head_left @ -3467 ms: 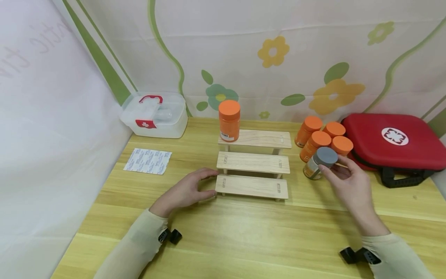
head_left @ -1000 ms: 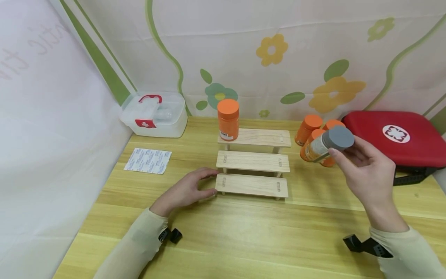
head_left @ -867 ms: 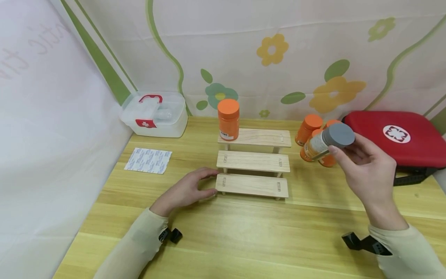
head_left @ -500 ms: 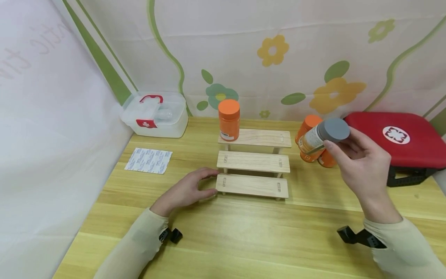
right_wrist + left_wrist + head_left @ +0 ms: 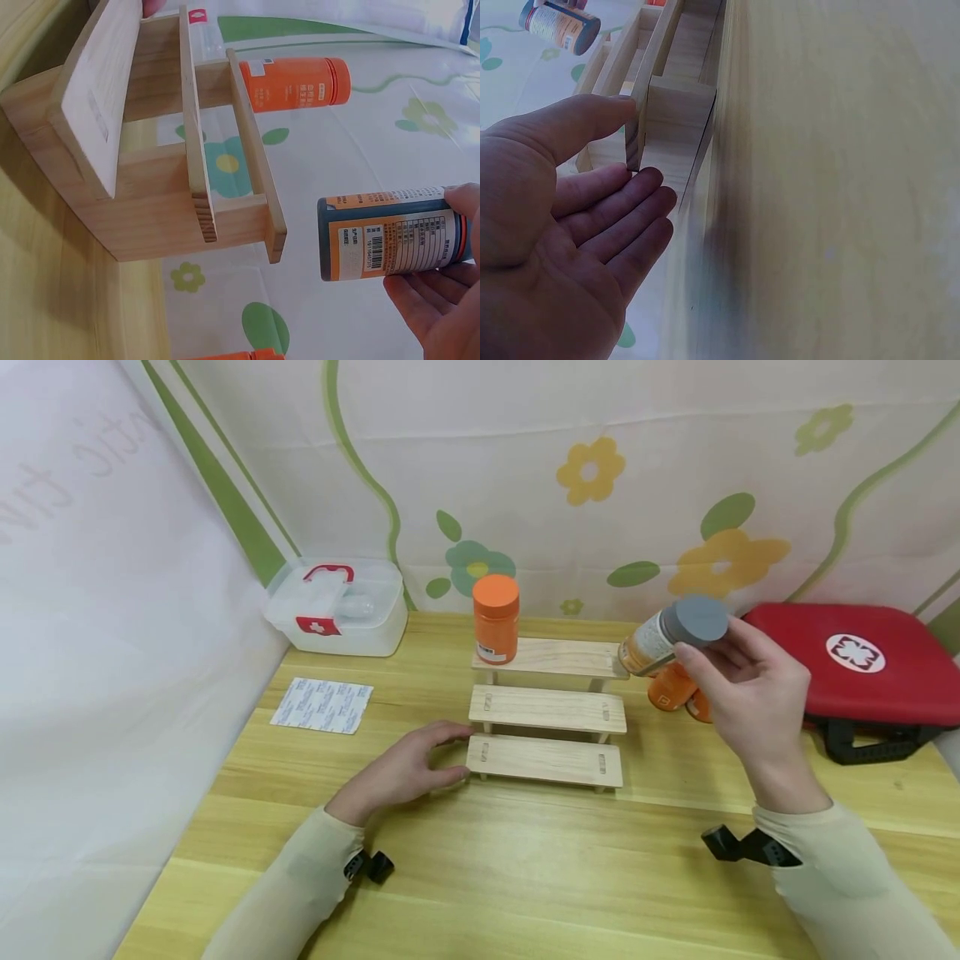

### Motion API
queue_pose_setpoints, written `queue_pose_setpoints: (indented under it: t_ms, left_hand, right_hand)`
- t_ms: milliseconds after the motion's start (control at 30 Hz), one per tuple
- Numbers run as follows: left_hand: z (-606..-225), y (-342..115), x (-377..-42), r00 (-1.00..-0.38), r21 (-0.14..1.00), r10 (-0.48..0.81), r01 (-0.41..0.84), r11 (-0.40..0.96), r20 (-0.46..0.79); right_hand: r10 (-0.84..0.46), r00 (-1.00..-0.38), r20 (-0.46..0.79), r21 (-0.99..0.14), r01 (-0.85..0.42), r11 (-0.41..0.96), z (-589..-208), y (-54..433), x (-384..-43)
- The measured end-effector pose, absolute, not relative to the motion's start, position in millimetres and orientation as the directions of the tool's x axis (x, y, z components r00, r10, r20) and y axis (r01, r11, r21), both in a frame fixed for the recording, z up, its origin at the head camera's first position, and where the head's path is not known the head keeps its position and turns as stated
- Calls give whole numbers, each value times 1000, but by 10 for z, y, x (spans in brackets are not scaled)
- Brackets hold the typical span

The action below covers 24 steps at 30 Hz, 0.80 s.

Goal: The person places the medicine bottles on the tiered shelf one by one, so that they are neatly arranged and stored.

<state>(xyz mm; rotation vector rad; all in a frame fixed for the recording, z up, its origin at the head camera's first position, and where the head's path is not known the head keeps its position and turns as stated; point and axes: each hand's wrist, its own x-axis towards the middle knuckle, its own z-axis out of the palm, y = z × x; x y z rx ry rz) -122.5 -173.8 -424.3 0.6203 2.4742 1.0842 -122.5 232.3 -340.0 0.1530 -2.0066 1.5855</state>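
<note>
My right hand [image 5: 757, 693] grips a supplement bottle [image 5: 649, 648] with a grey cap and an orange-and-white label by its cap end. The bottle is tilted in the air, its base close to the right end of the top step. In the right wrist view, the bottle [image 5: 390, 238] is apart from the rack. My left hand [image 5: 401, 772] holds the left end of the lowest step of a three-step wooden rack [image 5: 543, 760], thumb and fingertips at its two edges [image 5: 635, 135]. An orange bottle [image 5: 497, 627] stands upright at the left of the top step.
Behind the right hand stand orange bottles [image 5: 670, 689], partly hidden. A red first-aid case [image 5: 900, 668] with a black handle lies at the right. At the back left sits a clear first-aid box [image 5: 367, 631], with a white printed packet [image 5: 321, 705] before it.
My right hand has lifted the grey-capped bottle from beside the orange bottles, tilted it, and carried it left toward the top step. The left hand has stayed at the rack's end.
</note>
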Motion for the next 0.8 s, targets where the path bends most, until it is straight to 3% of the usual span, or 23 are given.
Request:
queue_pose_setpoints:
  t_ms: [133,600,800]
  left_hand:
    - [-4234,-1734,-1223,-836,757,527,243,607,-154]
    - [-4251,-1743,-1224,-834,762,532,249,597,-145]
    - [-4244,-1747,-1218,-834,769,532,242,592,-147]
  right_hand:
    - [247,-831,499,-855,-425,297,-3380,2270,-1280]
    - [208,-844,494,-870,-476,134,-3419,2148,-1447]
    - [178,-859,480,-875,-454,168,-3414,2093,-1502]
